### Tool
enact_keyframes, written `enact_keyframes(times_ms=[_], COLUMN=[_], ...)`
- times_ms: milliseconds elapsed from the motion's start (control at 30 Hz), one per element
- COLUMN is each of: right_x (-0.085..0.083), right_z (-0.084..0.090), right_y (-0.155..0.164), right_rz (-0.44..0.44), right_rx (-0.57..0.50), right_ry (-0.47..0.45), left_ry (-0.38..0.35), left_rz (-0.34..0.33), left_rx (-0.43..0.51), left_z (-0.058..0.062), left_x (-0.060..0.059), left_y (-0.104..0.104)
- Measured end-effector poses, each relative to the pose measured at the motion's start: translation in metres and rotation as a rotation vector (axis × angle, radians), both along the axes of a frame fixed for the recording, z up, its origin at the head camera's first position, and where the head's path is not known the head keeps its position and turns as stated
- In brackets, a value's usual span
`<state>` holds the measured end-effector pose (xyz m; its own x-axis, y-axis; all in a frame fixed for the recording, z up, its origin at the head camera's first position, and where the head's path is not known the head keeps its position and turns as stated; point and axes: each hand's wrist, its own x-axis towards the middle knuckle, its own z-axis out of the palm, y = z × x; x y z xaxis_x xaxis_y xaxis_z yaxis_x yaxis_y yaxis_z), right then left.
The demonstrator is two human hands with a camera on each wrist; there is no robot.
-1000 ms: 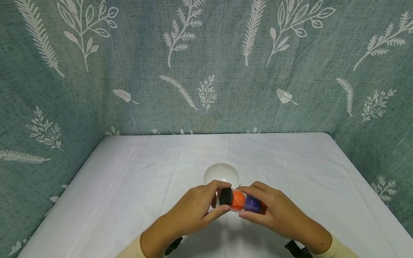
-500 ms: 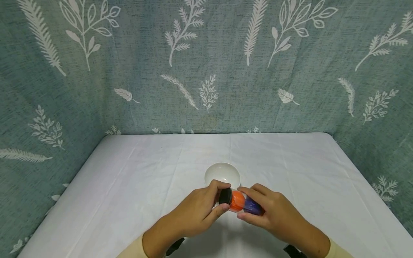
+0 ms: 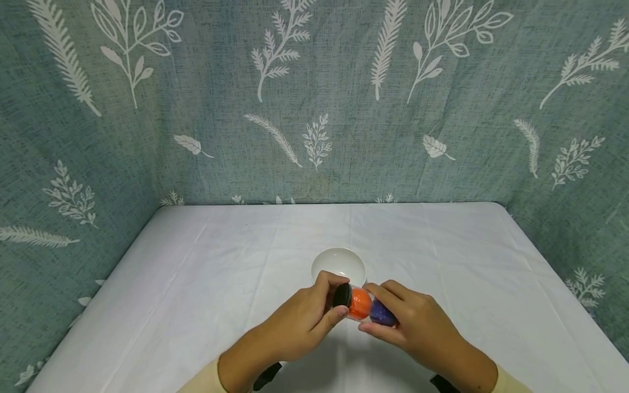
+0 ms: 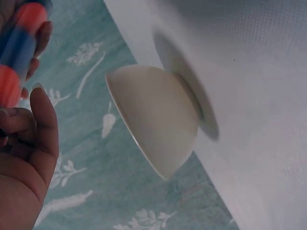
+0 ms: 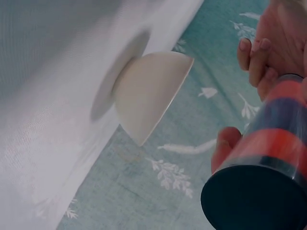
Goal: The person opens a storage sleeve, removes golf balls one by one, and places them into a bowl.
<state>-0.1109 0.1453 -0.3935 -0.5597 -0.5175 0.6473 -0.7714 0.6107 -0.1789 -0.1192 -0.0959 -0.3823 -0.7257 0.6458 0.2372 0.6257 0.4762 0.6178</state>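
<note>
Two hands share one jar (image 3: 366,308) just in front of the white bowl (image 3: 339,265) on the white-covered table (image 3: 196,284): our right hand (image 3: 410,322) wraps its body, our left hand (image 3: 300,322) pinches the black cap (image 3: 342,296). We judge a firm body grip lets the cap turn cleanly, and the bowl just behind is all that crowds us.

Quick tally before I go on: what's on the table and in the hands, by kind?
Clear bottle with orange and blue contents, held sideways by both hands: 1
Black round cap, in the left hand's grip: 1
White ceramic bowl on the white tablecloth: 1
Total: 3 things
</note>
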Motion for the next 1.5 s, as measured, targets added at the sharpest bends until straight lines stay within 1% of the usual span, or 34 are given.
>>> enact_keyframes(times_ms=[133, 300, 400, 467, 500, 567, 633, 733, 833, 900, 967, 1033, 1300, 1500], right_x=[-0.001, -0.002, -0.002, -0.002, -0.002, -0.001, -0.001, 0.000, 0.001, 0.001, 0.002, 0.002, 0.002, 0.002], right_z=[0.000, -0.002, -0.002, -0.002, -0.001, 0.001, 0.002, 0.004, 0.006, 0.007, 0.007, 0.007, 0.007, 0.006], right_y=[0.000, -0.001, -0.001, 0.000, 0.001, 0.002, 0.003, 0.004, 0.006, 0.006, 0.007, 0.008, 0.007, 0.008], right_rz=[-0.002, -0.018, -0.014, 0.000, 0.008, 0.031, 0.056, 0.085, 0.093, 0.088, 0.091, 0.091, 0.116, 0.134], right_rx=[-0.001, -0.002, -0.010, -0.022, -0.027, -0.036, -0.037, -0.036, -0.043, -0.042, -0.041, -0.036, -0.008, -0.001], right_ry=[0.033, 0.075, 0.060, 0.022, -0.001, -0.048, -0.081, -0.107, -0.129, -0.149, -0.167, -0.178, -0.170, -0.139], left_ry=[-0.040, -0.110, -0.114, -0.078, -0.045, 0.055, 0.172, 0.353, 0.494, 0.564, 0.599, 0.613, 0.572, 0.562], left_rz=[0.024, 0.052, 0.065, 0.072, 0.076, 0.076, 0.072, 0.040, 0.002, -0.016, -0.026, -0.036, -0.065, -0.075], left_rx=[0.038, 0.080, 0.088, 0.084, 0.076, 0.047, 0.018, -0.018, -0.036, -0.044, -0.043, -0.035, -0.006, -0.016], left_z=[-0.001, -0.001, -0.002, -0.002, -0.002, -0.003, -0.004, -0.006, -0.006, -0.006, -0.006, -0.007, -0.007, -0.007], left_x=[0.001, 0.003, 0.003, 0.004, 0.004, 0.003, 0.002, -0.002, -0.006, -0.008, -0.010, -0.010, -0.009, -0.007], left_y=[0.001, 0.004, 0.005, 0.005, 0.005, 0.004, 0.003, 0.000, -0.001, -0.002, -0.002, -0.002, -0.002, -0.002])
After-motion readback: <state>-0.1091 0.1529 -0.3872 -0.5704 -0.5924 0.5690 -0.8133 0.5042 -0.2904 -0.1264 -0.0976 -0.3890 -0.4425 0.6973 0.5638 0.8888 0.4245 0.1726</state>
